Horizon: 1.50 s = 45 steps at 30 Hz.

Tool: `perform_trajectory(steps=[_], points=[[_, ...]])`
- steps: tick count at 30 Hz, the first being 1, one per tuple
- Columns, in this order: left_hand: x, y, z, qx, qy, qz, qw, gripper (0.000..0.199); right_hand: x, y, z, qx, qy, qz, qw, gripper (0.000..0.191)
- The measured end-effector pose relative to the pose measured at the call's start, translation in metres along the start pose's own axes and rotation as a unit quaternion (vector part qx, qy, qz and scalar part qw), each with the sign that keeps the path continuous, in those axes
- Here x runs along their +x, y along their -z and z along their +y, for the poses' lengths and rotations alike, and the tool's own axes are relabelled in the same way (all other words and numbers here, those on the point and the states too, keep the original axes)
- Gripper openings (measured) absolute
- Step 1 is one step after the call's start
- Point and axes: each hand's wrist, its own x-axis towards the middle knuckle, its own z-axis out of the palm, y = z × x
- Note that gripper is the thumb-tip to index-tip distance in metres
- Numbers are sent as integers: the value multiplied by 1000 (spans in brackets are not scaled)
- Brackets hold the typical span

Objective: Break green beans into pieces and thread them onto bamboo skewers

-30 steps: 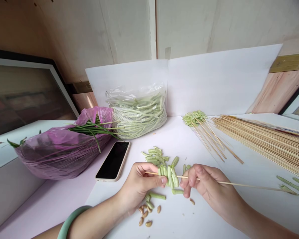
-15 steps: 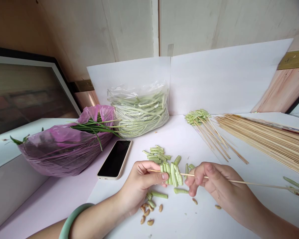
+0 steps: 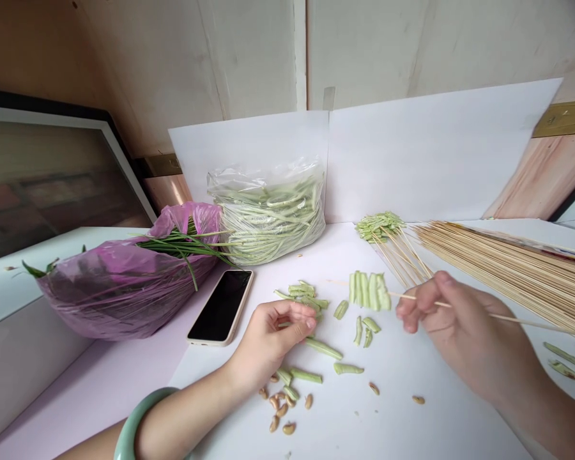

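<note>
My right hand [image 3: 460, 326] pinches a thin wooden skewer [image 3: 522, 319] that crosses the view at a slight slant. Several cut green bean pieces [image 3: 368, 291] sit side by side on it, left of the fingers, with the tip poking out beyond them. My left hand [image 3: 280, 338], a pale green bangle on its wrist, is apart from the skewer, thumb and fingertips brought close together; whether something small is between them is hidden. Loose bean pieces [image 3: 347, 368] lie beside and beyond the left hand, with brown seeds [image 3: 289, 428] nearer the front.
A phone [image 3: 220, 306] and a purple bag of greens [image 3: 124, 287] are at the left. A clear bag of long beans [image 3: 273, 217] stands at the back. Filled skewers [image 3: 381, 225] and a bundle of bare skewers [image 3: 508, 268] lie at the right.
My left hand has let go of the skewered bean pieces. My right hand has carried the skewer up and to the right, uncovering loose pieces on the table.
</note>
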Motion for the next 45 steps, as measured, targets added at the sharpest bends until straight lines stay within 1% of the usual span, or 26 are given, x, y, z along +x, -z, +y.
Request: perform_trajectory(steps=[1, 2, 3, 4, 5, 6, 7, 10, 12, 13, 14, 15, 17, 19, 21, 22, 23, 24, 26, 29, 31, 36, 39, 45], points=[[-1, 2, 1, 72, -22, -29, 997, 17, 3, 3, -3, 4, 0, 28, 1000, 39], [-2, 3, 3, 154, -50, -72, 984, 14, 5, 6, -5, 8, -3, 45, 999, 38], [-3, 5, 4, 238, -85, -125, 959, 12, 6, 7, -6, 11, -7, 53, 998, 38], [-4, 6, 6, 311, -118, -175, 927, 11, 6, 9, -7, 11, -11, 55, 998, 38], [-5, 7, 8, 369, -147, -215, 892, 13, 6, 9, -7, 9, -12, 51, 999, 38], [-5, 8, 9, 409, -169, -240, 864, 13, 5, 8, -7, 5, -12, 46, 999, 39], [-5, 9, 11, 434, -182, -252, 845, 13, 4, 8, -7, -1, -12, 40, 999, 39], [-4, 10, 13, 469, -202, -263, 818, 3, 1, 3, -6, -11, -10, 20, 1000, 41], [-3, 11, 14, 474, -214, -270, 810, 11, 1, 1, -6, -12, -9, 8, 1000, 41], [-3, 11, 13, 471, -220, -268, 811, 14, 1, 0, -6, -14, -9, 2, 1000, 41], [-2, 11, 13, 463, -222, -259, 818, 16, 1, -1, -6, -15, -10, -2, 1000, 41], [-2, 11, 12, 449, -222, -244, 830, 16, 1, -2, -6, -16, -11, -4, 1000, 41], [-2, 10, 11, 400, -212, -195, 870, 14, 0, -3, -6, -18, -14, -8, 1000, 42], [-2, 8, 9, 324, -179, -131, 920, 12, 0, -4, -7, -19, -14, -13, 1000, 42], [0, 7, 7, 212, -126, -75, 966, 15, -1, -5, -7, -20, -15, -21, 999, 42], [1, 6, 5, 149, -99, -52, 982, 20, -1, -5, -6, -20, -16, -27, 999, 43], [3, 6, 4, 88, -74, -36, 993, 25, -1, -6, -6, -20, -16, -34, 999, 43], [4, 6, 3, 34, -51, -24, 998, 30, -2, -6, -5, -20, -17, -43, 999, 43], [6, 5, 2, -43, -8, -10, 999, 33, -4, -6, -1, -24, -16, -65, 997, 43], [7, 6, 3, -117, 40, -2, 992, 29, -8, -5, 5, -33, -11, -98, 995, 44], [7, 6, 3, -149, 52, 2, 987, 26, -11, -4, 8, -45, -10, -115, 992, 45], [7, 6, 3, -178, 57, -5, 982, 26, -12, -4, 11, -82, 17, -151, 985, 47], [8, 6, 2, -182, 54, -4, 982, 26, -11, -3, 12, -94, 28, -153, 983, 47], [9, 6, 0, -182, 60, -4, 981, 23, -12, -2, 13, -92, 30, -151, 984, 45]])
